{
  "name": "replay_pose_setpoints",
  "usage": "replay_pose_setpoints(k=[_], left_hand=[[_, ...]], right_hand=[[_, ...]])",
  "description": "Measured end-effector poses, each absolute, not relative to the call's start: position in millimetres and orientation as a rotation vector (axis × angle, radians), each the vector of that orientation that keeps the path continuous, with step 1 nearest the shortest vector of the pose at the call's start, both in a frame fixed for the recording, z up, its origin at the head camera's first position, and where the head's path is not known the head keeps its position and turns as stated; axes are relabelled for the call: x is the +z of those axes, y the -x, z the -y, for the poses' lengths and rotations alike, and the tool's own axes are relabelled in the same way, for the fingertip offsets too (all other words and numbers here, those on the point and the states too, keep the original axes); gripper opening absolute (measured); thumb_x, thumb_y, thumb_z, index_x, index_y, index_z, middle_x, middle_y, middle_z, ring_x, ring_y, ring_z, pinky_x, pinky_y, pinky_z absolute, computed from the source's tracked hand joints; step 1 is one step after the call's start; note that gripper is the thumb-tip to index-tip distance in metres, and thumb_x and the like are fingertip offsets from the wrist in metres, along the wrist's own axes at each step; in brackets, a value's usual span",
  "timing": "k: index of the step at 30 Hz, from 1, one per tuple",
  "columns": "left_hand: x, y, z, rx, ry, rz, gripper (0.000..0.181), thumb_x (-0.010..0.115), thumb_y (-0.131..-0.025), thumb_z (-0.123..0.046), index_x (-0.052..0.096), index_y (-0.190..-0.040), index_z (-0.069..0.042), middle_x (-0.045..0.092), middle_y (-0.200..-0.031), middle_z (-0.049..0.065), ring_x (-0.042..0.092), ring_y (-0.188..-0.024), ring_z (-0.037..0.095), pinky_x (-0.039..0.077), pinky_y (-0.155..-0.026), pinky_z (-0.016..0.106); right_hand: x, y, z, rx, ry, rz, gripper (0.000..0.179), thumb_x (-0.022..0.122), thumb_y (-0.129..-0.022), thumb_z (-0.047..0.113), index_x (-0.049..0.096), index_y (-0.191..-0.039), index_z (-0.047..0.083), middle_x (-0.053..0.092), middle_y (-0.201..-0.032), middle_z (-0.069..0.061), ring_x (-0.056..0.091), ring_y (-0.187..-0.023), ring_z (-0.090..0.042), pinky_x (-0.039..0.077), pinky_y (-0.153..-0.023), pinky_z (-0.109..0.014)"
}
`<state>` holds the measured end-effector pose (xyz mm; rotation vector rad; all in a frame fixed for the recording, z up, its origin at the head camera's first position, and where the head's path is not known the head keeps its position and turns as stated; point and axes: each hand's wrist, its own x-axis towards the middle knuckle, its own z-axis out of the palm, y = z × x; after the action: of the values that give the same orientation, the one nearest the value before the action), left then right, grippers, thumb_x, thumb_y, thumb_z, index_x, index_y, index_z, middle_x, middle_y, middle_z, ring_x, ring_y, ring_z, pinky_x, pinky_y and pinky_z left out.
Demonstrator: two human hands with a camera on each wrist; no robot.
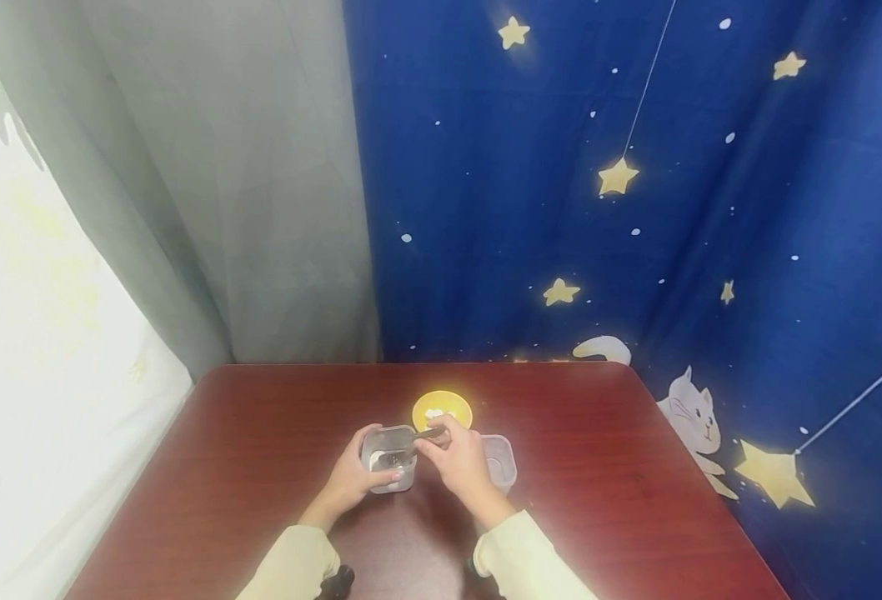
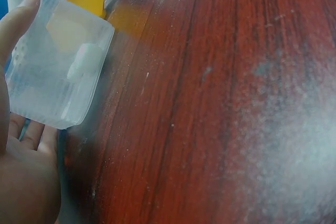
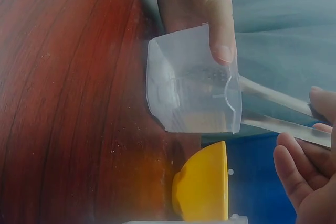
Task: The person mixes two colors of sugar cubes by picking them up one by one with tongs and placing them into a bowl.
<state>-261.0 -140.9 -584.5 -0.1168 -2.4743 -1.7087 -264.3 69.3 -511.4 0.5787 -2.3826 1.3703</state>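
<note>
My left hand grips a clear plastic container by its sides, thumb on the near wall. In the left wrist view the container is tilted, and a white piece shows through its wall. With my right hand I hold metal tongs by their arms, which reach into the container's open top. The container's wall blurs the tongs' tips, so I cannot tell whether they grip anything. Just beyond both hands stands a yellow bowl with several small white pieces in it.
A second clear plastic piece, a lid or shallow box, lies on the table to the right, partly behind my right hand. The dark red wooden table extends around everything. Behind it hang a grey curtain and a blue starry curtain.
</note>
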Motion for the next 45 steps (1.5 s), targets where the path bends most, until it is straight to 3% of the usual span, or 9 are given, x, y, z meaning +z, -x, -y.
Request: replay_pose_setpoints(k=[22,34,41,45], left_hand=[[-583.6,260.2,138.3,-1.727,0.128,2.441,0.094,0.094,-0.059,-0.021,0.045,-0.138,-0.01,0.059,-0.122,0.012,0.059,-0.103,0.026,0.047,-0.09,0.044],[-584.4,259.8,139.2,-1.719,0.131,2.448,0.096,0.094,-0.06,-0.025,0.044,-0.14,-0.01,0.058,-0.126,0.012,0.058,-0.106,0.026,0.045,-0.093,0.045],[-584.1,259.1,139.2,-1.704,0.11,2.465,0.095,0.094,-0.06,-0.027,0.044,-0.139,-0.012,0.057,-0.126,0.012,0.057,-0.106,0.028,0.044,-0.093,0.046],[-584.0,259.3,139.2,-1.712,0.105,2.465,0.094,0.094,-0.06,-0.027,0.044,-0.139,-0.013,0.057,-0.125,0.012,0.057,-0.106,0.029,0.044,-0.093,0.046]], right_hand=[[-519.9,269.6,-64.8,1.288,-0.606,2.41,0.018,0.08,-0.08,0.012,0.069,-0.094,0.01,0.073,-0.086,-0.002,0.071,-0.072,-0.015,0.055,-0.063,-0.023],[-522.4,268.7,-74.3,1.472,-0.398,2.306,0.017,0.081,-0.079,0.016,0.071,-0.092,0.012,0.073,-0.081,-0.002,0.071,-0.071,-0.016,0.055,-0.062,-0.027],[-519.5,266.7,-78.6,1.667,-0.283,2.23,0.021,0.081,-0.079,0.016,0.072,-0.095,0.006,0.072,-0.077,0.0,0.069,-0.071,-0.013,0.052,-0.057,-0.026],[-511.8,265.9,-80.9,1.62,-0.25,2.217,0.02,0.083,-0.077,0.019,0.073,-0.093,0.011,0.072,-0.075,0.001,0.07,-0.071,-0.013,0.053,-0.058,-0.027]])
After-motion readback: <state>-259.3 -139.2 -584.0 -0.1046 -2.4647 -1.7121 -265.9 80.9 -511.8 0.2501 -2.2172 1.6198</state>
